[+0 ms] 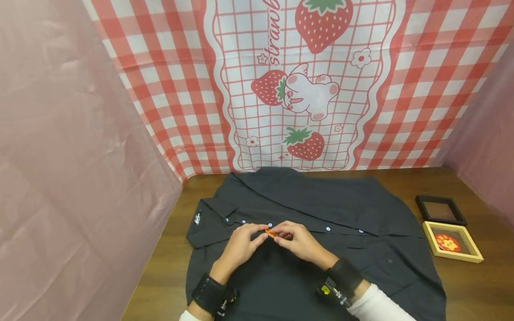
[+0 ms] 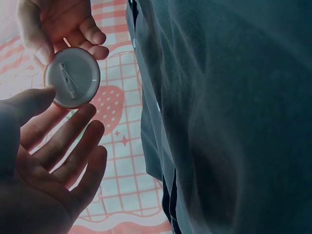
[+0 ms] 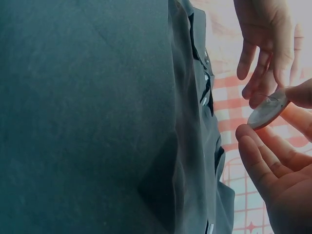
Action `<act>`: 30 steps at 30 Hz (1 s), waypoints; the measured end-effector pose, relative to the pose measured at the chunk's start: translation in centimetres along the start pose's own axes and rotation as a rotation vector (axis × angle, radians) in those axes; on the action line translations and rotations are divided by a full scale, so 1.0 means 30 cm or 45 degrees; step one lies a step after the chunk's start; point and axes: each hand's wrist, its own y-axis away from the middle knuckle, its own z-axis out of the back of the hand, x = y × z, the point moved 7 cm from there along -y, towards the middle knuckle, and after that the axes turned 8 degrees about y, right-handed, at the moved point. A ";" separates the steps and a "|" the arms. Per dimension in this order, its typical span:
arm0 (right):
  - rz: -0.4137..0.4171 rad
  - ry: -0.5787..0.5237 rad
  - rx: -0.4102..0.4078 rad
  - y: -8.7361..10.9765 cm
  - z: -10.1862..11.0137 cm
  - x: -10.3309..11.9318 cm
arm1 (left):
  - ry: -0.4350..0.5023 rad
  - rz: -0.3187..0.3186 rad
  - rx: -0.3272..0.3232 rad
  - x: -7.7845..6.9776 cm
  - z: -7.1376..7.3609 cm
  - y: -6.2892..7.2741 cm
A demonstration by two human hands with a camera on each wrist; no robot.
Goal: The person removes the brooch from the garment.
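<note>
Both hands hold a round pin-back button badge above the dark shirt [image 1: 321, 263]. In the head view it shows as an orange sliver [image 1: 271, 233] between the fingertips. My left hand [image 1: 241, 243] pinches one edge by thumb and fingers; my right hand [image 1: 299, 240] pinches the opposite edge. The badge's silvery back [image 2: 73, 78] faces the left wrist camera, its thin pin needle standing apart from the clasp. From the right wrist the badge [image 3: 268, 112] appears tilted, the needle sticking up from it. The shirt lies spread out, collar to the left, with white buttons along its front.
At the right of the wooden table [image 1: 164, 267] lie a black frame [image 1: 451, 200] and a light wood frame [image 1: 431, 240] with a red and yellow round badge [image 1: 447, 243] in it. A strawberry-print cloth [image 1: 301, 89] hangs behind; a pinkish sheet [image 1: 80, 156] hangs at the left.
</note>
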 end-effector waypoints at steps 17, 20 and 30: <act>0.008 0.043 -0.065 -0.003 0.009 -0.010 | -0.044 -0.050 -0.142 0.000 0.006 -0.015; 0.003 0.065 -0.090 -0.004 0.010 -0.010 | -0.041 -0.045 -0.129 -0.002 0.006 -0.017; 0.008 0.083 -0.169 -0.006 0.015 -0.001 | -0.022 -0.096 -0.214 -0.011 0.016 -0.013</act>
